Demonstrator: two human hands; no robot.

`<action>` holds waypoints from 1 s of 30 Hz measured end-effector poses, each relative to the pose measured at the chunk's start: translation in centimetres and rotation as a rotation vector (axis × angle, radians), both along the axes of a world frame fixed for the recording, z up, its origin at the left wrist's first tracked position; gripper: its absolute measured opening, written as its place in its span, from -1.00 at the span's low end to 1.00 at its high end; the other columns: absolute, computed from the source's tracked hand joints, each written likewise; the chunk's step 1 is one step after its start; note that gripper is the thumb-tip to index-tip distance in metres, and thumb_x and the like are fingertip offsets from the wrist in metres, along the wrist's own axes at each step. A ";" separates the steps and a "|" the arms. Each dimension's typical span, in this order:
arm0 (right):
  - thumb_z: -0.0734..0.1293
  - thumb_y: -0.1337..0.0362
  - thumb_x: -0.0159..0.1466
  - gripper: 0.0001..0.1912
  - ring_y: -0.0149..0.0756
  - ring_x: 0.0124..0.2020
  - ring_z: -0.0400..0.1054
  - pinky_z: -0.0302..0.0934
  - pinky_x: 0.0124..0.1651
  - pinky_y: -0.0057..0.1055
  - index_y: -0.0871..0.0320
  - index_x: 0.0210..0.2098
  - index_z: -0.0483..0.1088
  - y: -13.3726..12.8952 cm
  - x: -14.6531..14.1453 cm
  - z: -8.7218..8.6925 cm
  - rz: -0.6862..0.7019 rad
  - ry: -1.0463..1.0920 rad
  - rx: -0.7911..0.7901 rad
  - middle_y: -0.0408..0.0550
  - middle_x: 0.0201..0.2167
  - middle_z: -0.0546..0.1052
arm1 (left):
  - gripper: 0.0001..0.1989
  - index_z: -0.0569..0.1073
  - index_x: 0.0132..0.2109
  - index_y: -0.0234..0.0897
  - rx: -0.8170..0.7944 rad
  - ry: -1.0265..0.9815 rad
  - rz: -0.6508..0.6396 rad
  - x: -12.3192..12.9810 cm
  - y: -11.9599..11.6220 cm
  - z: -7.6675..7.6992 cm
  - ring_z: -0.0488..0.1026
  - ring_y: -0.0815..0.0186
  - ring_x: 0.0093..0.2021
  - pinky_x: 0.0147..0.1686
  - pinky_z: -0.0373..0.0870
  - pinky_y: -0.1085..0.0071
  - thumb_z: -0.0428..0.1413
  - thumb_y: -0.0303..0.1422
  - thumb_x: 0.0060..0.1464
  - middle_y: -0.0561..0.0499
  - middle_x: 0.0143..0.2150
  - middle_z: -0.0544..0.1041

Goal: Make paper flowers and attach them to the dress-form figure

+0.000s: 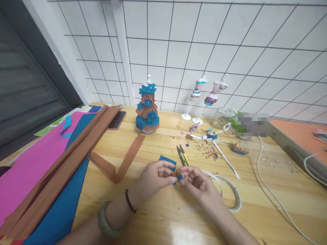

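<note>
Pinching brown-blue paper [176, 174] in left hand [153, 177] and right hand [200, 185], fingers [167, 172] narrow, clear jar [221, 118] near wall [160, 51]

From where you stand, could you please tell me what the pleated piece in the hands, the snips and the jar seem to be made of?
Pleated piece: probably matte crepe paper or thin fabric, judging by its soft, shineless folds.
Snips: likely metal, from the slim, dark, pointed blades; finish unclear.
Jar: glossy clear glass or plastic, being see-through with highlights.
</note>
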State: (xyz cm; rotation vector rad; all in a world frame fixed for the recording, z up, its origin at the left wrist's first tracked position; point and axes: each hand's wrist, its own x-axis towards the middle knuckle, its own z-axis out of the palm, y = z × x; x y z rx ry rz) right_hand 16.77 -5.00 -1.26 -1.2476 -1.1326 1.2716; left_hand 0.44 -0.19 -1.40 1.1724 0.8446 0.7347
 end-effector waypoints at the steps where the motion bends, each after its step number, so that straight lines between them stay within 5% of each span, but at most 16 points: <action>1: 0.41 0.14 0.04 -0.69 -0.37 -0.42 0.33 0.25 -0.31 -0.42 0.15 -0.28 0.36 0.0 -0.1 -0.1 0.008 0.008 0.001 -0.10 -0.44 0.44 | -0.63 0.39 -0.16 -0.36 0.004 -0.003 0.000 0.0 0.0 0.0 0.48 0.32 -0.33 -0.27 0.36 0.38 0.24 -0.41 -0.18 -0.03 -0.36 0.54; 9: 0.44 0.17 0.02 -0.63 -0.42 -0.48 0.30 0.22 -0.39 -0.47 0.14 -0.22 0.32 -0.1 -0.8 -1.2 0.023 0.108 -0.026 -0.17 -0.49 0.39 | -0.67 0.41 -0.18 -0.36 -0.007 -0.066 0.006 0.0 0.0 -0.2 0.49 0.32 -0.31 -0.25 0.38 0.40 0.24 -0.42 -0.16 -0.06 -0.32 0.55; 30: 0.43 0.20 0.05 -0.65 -0.39 -0.38 0.31 0.22 -0.26 -0.43 0.09 -0.18 0.35 -0.2 -0.4 -0.3 -0.013 0.130 0.012 -0.15 -0.42 0.40 | -0.68 0.40 -0.25 -0.36 -0.078 -0.094 0.066 0.3 -0.1 0.8 0.45 0.37 -0.36 -0.28 0.34 0.43 0.26 -0.46 -0.24 0.02 -0.40 0.50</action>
